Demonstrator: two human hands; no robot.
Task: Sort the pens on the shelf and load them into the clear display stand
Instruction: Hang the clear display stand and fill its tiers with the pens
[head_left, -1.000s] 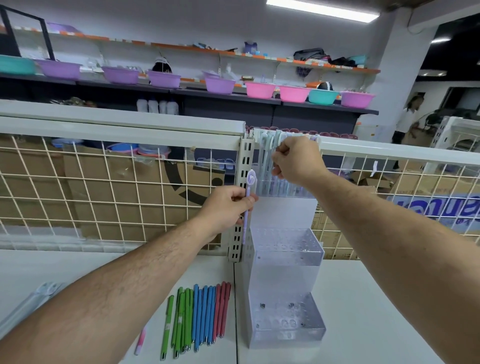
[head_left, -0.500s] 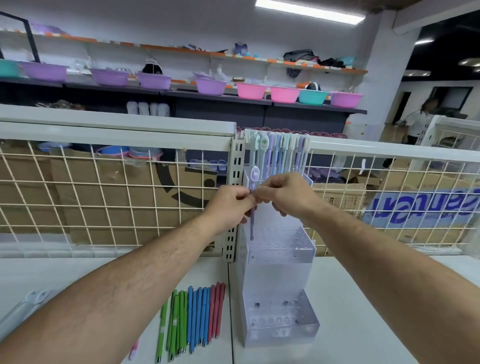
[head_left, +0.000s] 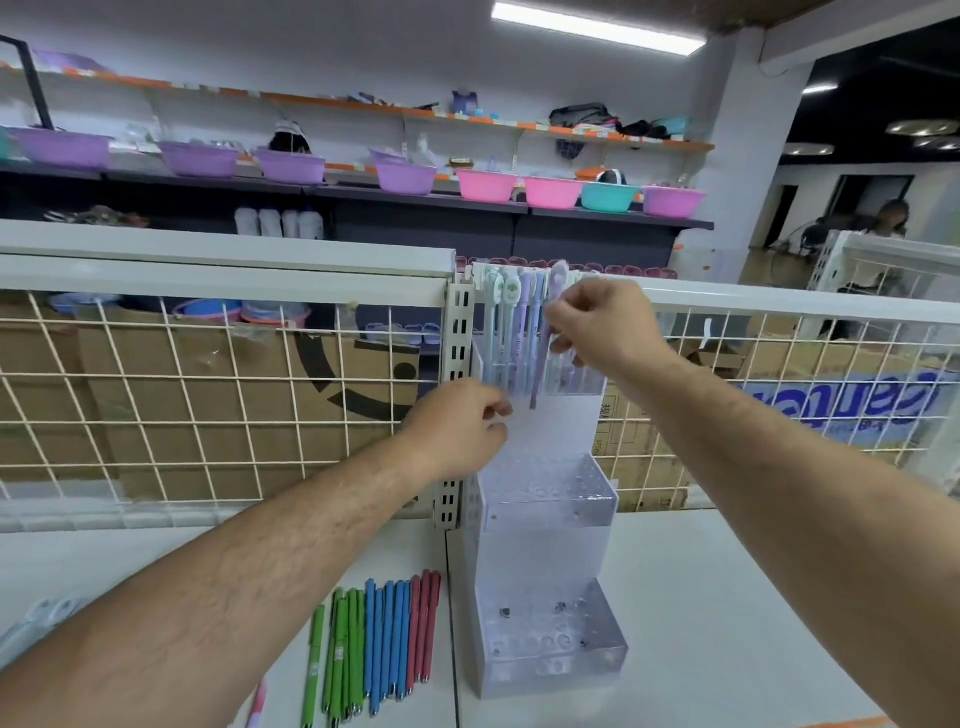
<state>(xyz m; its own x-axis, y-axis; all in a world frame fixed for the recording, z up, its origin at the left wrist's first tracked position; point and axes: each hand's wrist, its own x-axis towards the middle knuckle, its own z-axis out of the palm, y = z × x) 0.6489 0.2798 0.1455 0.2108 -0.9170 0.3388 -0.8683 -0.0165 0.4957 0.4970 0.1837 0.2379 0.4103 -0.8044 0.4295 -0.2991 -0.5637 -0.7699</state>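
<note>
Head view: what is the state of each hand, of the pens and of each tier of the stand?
right hand: pinches a lilac pen, tilted, at the top tier.
left hand: loosely curled, holds nothing.
display stand: upright; top tier holds pastel pens; middle tier and bottom tier hold none.
loose pens: lying flat, grouped green, blue, red, left of the stand.

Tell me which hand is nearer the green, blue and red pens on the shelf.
Left. The left hand hangs above the pens; the right hand is higher and farther right, pinching a purple pen at the top of the stand.
</note>
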